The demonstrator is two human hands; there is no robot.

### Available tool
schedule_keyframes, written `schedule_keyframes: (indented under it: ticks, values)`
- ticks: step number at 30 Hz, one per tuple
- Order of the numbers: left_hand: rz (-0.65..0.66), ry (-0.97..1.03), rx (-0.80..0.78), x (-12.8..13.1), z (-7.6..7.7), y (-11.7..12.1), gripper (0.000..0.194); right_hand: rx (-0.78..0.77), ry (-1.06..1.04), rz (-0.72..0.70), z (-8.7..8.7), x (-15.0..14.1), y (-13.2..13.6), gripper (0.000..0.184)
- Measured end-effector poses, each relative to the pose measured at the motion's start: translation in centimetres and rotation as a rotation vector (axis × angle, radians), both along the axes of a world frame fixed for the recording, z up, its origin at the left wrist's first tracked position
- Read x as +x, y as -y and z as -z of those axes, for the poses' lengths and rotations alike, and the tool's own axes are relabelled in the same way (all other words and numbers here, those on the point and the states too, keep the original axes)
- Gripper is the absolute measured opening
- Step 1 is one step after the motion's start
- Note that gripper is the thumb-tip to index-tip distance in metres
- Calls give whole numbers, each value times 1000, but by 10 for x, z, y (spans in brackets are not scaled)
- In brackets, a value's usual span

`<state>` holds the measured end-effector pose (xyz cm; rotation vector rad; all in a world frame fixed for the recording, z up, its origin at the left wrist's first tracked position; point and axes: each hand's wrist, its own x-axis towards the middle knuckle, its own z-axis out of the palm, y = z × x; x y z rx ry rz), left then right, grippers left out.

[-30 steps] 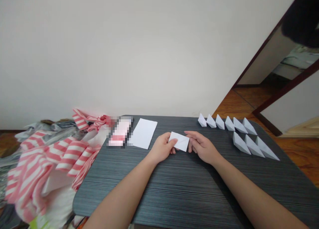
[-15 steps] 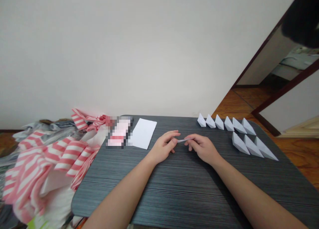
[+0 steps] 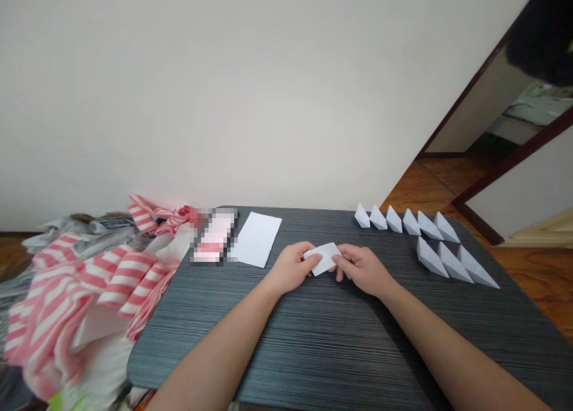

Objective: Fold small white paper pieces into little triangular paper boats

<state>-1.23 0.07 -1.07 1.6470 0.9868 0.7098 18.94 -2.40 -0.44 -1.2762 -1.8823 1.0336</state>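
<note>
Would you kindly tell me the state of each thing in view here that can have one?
Folded white paper: folded small, held between both hands.
Left hand: closed on the paper's left side, thumb on top.
Right hand: closed on the paper's right side.
White paper sheet: lying flat on the dark grey table.
Paper boats: nine, upright, in two rows.
Pink-and-white striped material: crumpled in a heap beside the table.
Pixelated object: too blurred to tell.

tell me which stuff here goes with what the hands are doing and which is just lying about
Part of the work:
left hand
right hand
folded white paper, held by both hands
white paper sheet
rows of folded paper boats

Just lying about:
pink striped heap
blurred pink and white item
</note>
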Motion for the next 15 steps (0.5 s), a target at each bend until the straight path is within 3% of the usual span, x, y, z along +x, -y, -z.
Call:
schedule_keyframes:
  ticks: [6, 15]
  values:
    - [-10, 83, -71, 1, 5, -2, 27, 23, -88, 4, 8, 0, 0, 29]
    - [-13, 210, -157, 4, 7, -5, 23, 185, -105, -131, 10, 5, -1, 35]
